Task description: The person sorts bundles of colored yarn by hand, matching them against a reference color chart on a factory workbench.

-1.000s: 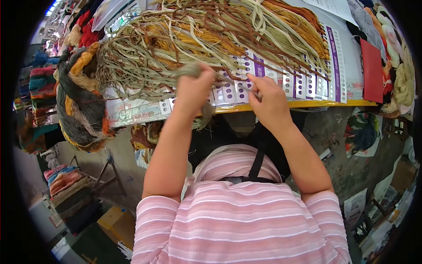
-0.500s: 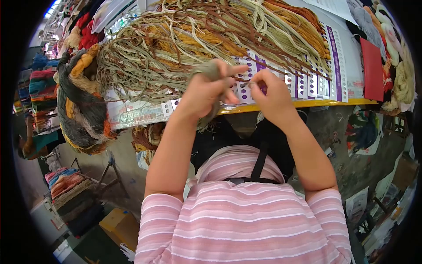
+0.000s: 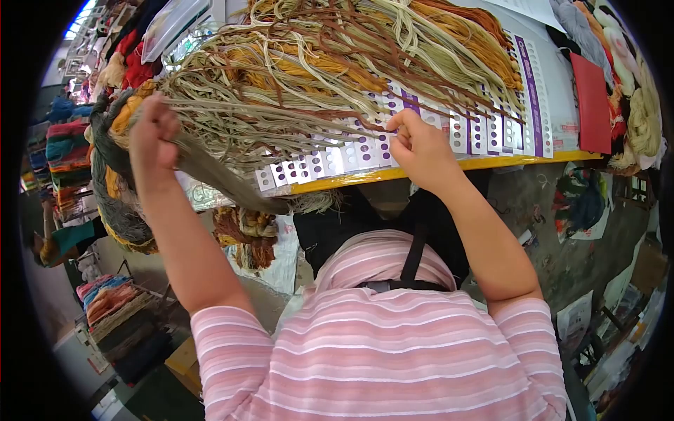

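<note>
My left hand [image 3: 156,135] is closed around a grey-green yarn bundle [image 3: 221,177] at the left of the table; the bundle hangs from the fist toward the table's front edge. Grey-green strands [image 3: 281,116] stretch from this fist across to the right. My right hand [image 3: 419,146] pinches their far end near the front edge, above the punched cards. Behind both hands lies a wide spread of green, brown and ochre yarn [image 3: 295,70]. White and purple cards with rows of holes [image 3: 537,98] show under and in front of it.
A yellow strip [image 3: 337,179] runs along the table's front edge. A red folder [image 3: 591,105] lies at the right. Dark and orange skeins [image 3: 116,175] hang over the left corner. Another person [image 3: 67,238] is at the far left.
My left hand has swung far left from beside my right hand, drawing the strands out long. The bundle now hangs from it. My right hand has barely moved.
</note>
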`<state>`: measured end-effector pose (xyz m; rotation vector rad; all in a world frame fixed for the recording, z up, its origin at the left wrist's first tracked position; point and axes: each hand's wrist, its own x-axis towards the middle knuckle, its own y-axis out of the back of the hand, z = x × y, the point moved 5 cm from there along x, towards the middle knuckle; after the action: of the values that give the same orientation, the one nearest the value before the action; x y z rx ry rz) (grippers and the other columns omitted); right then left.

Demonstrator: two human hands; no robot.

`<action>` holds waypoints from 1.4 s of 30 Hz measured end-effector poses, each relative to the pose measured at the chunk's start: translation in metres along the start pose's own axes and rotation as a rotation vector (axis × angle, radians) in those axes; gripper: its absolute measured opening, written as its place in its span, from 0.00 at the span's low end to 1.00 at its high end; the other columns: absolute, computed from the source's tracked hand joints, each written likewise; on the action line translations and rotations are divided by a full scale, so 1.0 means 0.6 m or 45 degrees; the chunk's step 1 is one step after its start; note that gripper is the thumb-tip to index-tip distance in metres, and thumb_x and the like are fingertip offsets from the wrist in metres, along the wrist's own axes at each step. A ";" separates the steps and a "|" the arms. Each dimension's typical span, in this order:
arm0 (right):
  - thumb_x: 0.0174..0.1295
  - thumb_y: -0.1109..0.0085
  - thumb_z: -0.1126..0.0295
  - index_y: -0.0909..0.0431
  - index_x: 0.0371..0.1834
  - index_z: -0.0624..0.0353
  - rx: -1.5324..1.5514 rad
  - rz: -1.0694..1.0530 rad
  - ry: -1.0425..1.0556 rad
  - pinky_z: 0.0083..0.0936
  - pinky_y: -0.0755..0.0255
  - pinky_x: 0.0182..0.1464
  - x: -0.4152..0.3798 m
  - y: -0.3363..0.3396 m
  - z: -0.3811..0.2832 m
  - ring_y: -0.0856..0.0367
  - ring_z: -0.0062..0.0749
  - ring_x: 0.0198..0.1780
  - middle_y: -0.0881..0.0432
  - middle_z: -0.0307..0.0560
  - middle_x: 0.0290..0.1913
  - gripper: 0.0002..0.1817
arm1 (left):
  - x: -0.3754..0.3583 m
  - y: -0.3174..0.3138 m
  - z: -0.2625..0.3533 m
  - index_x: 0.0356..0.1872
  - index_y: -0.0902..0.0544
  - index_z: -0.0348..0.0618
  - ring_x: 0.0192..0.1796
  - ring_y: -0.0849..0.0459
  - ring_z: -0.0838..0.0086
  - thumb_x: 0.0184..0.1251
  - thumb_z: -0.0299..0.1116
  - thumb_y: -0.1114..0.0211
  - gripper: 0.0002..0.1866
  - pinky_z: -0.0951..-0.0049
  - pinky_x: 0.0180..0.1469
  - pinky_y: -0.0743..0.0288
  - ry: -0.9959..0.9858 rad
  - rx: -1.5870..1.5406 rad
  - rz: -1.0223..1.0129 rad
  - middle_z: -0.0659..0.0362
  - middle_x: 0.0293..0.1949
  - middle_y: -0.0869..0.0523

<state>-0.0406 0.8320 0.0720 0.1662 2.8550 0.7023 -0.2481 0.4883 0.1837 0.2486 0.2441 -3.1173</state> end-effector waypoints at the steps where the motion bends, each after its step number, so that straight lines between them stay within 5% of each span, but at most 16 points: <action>1: 0.56 0.43 0.71 0.27 0.42 0.60 -0.006 0.008 -0.014 0.32 0.32 0.32 -0.001 -0.001 -0.002 0.24 0.36 0.25 0.25 0.43 0.21 0.12 | 0.031 0.039 0.023 0.30 0.29 0.46 0.18 0.39 0.87 0.67 0.26 0.41 0.07 0.85 0.19 0.50 -0.073 -0.062 -0.026 0.68 0.22 0.30; 3: 0.57 0.42 0.71 0.26 0.42 0.60 0.083 0.028 -0.067 0.31 0.32 0.32 0.000 -0.003 0.001 0.24 0.33 0.25 0.24 0.43 0.21 0.11 | 0.033 0.049 0.053 0.38 0.27 0.43 0.18 0.33 0.85 0.68 0.25 0.43 0.02 0.85 0.20 0.41 -0.363 0.207 0.264 0.63 0.26 0.24; 6: 0.59 0.42 0.70 0.25 0.42 0.60 0.242 0.095 -0.038 0.28 0.33 0.30 -0.004 -0.005 0.004 0.26 0.27 0.24 0.25 0.41 0.22 0.10 | -0.028 -0.033 0.047 0.50 0.25 0.41 0.21 0.25 0.81 0.69 0.25 0.45 0.10 0.82 0.23 0.29 -0.379 0.832 0.449 0.57 0.32 0.19; 7: 0.60 0.42 0.70 0.24 0.42 0.61 0.300 0.122 -0.012 0.26 0.34 0.29 -0.007 -0.006 0.003 0.27 0.25 0.24 0.25 0.41 0.21 0.10 | -0.066 -0.074 0.037 0.63 0.30 0.43 0.24 0.19 0.79 0.69 0.24 0.45 0.21 0.78 0.33 0.19 -0.267 0.958 0.377 0.46 0.58 0.24; 8: 0.59 0.40 0.70 0.23 0.43 0.61 0.330 0.142 -0.007 0.21 0.34 0.29 -0.012 -0.003 -0.003 0.30 0.21 0.24 0.27 0.38 0.21 0.10 | -0.088 -0.096 0.014 0.63 0.31 0.41 0.25 0.18 0.78 0.70 0.25 0.46 0.21 0.76 0.34 0.18 -0.198 0.787 0.254 0.47 0.65 0.29; 9: 0.59 0.39 0.71 0.22 0.43 0.61 0.453 0.171 0.009 0.20 0.34 0.29 -0.019 -0.005 -0.016 0.30 0.20 0.24 0.27 0.37 0.21 0.11 | -0.121 -0.132 -0.005 0.65 0.33 0.38 0.40 0.15 0.69 0.72 0.33 0.47 0.22 0.67 0.43 0.16 -0.113 0.515 -0.077 0.51 0.66 0.31; 11: 0.58 0.38 0.71 0.22 0.43 0.61 0.697 0.213 0.032 0.18 0.34 0.29 -0.041 -0.015 -0.053 0.31 0.19 0.24 0.28 0.36 0.22 0.11 | -0.186 -0.194 -0.059 0.66 0.36 0.35 0.61 0.25 0.60 0.73 0.42 0.51 0.27 0.57 0.52 0.20 0.254 -0.255 -0.593 0.51 0.68 0.33; 13: 0.57 0.37 0.73 0.20 0.41 0.62 0.697 0.145 0.189 0.16 0.33 0.31 -0.059 -0.018 -0.117 0.30 0.18 0.25 0.26 0.36 0.24 0.10 | -0.243 -0.242 -0.087 0.69 0.39 0.34 0.70 0.38 0.57 0.72 0.45 0.55 0.31 0.55 0.60 0.26 0.523 -0.476 -0.816 0.50 0.69 0.36; 16: 0.57 0.37 0.73 0.20 0.39 0.63 0.558 0.085 0.399 0.16 0.33 0.32 -0.075 -0.021 -0.176 0.29 0.18 0.26 0.25 0.37 0.25 0.08 | -0.290 -0.276 -0.096 0.70 0.43 0.30 0.69 0.35 0.60 0.70 0.40 0.58 0.32 0.60 0.68 0.39 0.610 -0.528 -0.970 0.50 0.71 0.39; 30: 0.65 0.44 0.73 0.21 0.41 0.69 1.203 -0.322 0.000 0.18 0.27 0.43 -0.091 -0.034 -0.174 0.22 0.20 0.37 0.19 0.42 0.33 0.09 | -0.292 -0.252 -0.105 0.68 0.42 0.24 0.63 0.27 0.61 0.69 0.43 0.60 0.34 0.64 0.64 0.34 0.637 -0.548 -1.098 0.43 0.66 0.33; 42: 0.58 0.35 0.72 0.19 0.33 0.64 1.033 -0.155 0.026 0.11 0.36 0.30 -0.089 -0.052 -0.170 0.30 0.10 0.27 0.22 0.34 0.27 0.06 | -0.297 -0.252 -0.102 0.66 0.40 0.22 0.61 0.25 0.62 0.68 0.42 0.60 0.33 0.64 0.64 0.33 0.658 -0.515 -0.996 0.44 0.64 0.29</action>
<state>-0.0125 0.7508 0.1544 0.0922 2.9521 -0.5052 -0.0653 0.6459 0.1756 1.2018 1.2249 -3.5111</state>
